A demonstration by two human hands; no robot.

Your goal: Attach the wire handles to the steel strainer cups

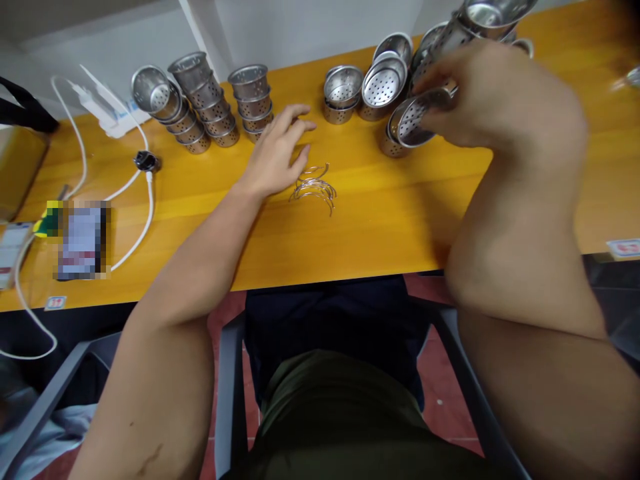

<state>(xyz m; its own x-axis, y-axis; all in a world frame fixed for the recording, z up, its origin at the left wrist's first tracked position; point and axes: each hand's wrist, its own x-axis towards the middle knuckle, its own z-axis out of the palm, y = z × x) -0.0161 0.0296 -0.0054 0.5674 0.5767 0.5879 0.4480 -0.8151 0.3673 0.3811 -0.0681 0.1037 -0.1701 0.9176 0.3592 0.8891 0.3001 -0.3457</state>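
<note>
Has a stack of metal cups [250, 90] just past the left hand [274, 152]. Reaches that arm out low, palm down, fingers loosely spread. Has thin bent wires [315, 189] right beside that thumb. Pinches a tipped cup with holes [413, 123] by its rim in the right hand [493, 97], wrist bent over.

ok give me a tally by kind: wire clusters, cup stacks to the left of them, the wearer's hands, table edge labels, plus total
Wire clusters: 1
Cup stacks on the left: 3
Hands, left hand and right hand: 2
Edge labels: 2
Total: 8
</note>
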